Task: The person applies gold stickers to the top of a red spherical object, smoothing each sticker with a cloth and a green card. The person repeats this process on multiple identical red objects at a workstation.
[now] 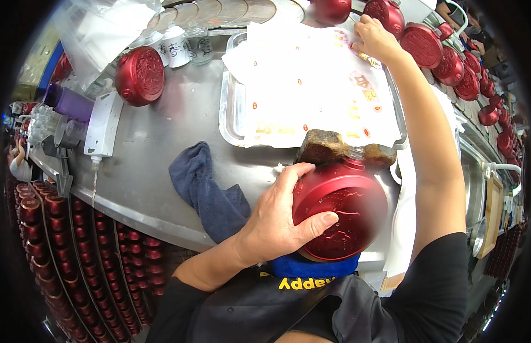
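My left hand (280,220) grips the side of a round, shiny red bottle (348,214) with embossed lines and water drops on its face. The bottle's neck points away from me, between two brownish blocks (321,146). Far off at the upper right, my right hand (375,39) is stretched out over the corner of a white sheet (311,86) with small red and gold prints. Its fingers are pinched together, and what they hold is too small to make out. The sheet lies over a clear tray (234,114).
A dark blue cloth (208,186) lies crumpled on the metal table (145,171). Another red bottle (141,76) stands at the far left, near a white box-shaped dispenser (103,126). More red bottles (423,46) line the right side. Stacked red pieces (76,246) fill the lower left.
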`<state>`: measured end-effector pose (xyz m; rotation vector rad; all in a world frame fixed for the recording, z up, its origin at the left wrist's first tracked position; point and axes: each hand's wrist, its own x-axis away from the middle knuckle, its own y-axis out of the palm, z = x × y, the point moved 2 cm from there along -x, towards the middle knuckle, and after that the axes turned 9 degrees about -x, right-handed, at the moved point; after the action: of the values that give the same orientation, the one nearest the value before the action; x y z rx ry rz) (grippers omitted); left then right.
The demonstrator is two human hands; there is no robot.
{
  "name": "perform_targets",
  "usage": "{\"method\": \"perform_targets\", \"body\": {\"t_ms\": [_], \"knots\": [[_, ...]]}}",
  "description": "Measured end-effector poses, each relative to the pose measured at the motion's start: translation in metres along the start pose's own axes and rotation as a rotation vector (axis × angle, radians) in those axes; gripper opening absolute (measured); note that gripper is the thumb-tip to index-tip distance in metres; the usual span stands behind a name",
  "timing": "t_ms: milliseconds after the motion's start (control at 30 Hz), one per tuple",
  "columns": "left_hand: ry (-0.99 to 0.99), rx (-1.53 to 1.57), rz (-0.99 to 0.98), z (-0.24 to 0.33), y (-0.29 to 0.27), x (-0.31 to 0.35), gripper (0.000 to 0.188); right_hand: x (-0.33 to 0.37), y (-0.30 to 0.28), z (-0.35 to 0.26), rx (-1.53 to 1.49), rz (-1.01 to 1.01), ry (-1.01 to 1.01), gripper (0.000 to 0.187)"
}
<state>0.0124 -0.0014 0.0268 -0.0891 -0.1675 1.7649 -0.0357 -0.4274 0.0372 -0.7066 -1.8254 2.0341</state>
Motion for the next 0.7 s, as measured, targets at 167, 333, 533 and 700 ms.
{"method": "perform_targets", "body": {"t_ms": [167,333,533,700], "knots": [[0.027,-0.027,0.021,-0.002,0.000,0.000,0.083,-0.009,-0.004,0.006,0.043,0.008,-0.013,0.015],[0.040,-0.009,0.050,-0.003,0.004,-0.001,0.079,0.015,-0.016,0.008,0.102,0.065,-0.015,0.021],[0.034,-0.139,0.057,0.000,0.003,0.004,0.076,0.046,-0.047,0.005,-0.079,0.424,-0.242,0.005],[0.060,-0.146,0.109,-0.001,0.003,0.004,0.085,0.088,-0.073,0.016,-0.356,0.413,-0.242,0.011]]}}
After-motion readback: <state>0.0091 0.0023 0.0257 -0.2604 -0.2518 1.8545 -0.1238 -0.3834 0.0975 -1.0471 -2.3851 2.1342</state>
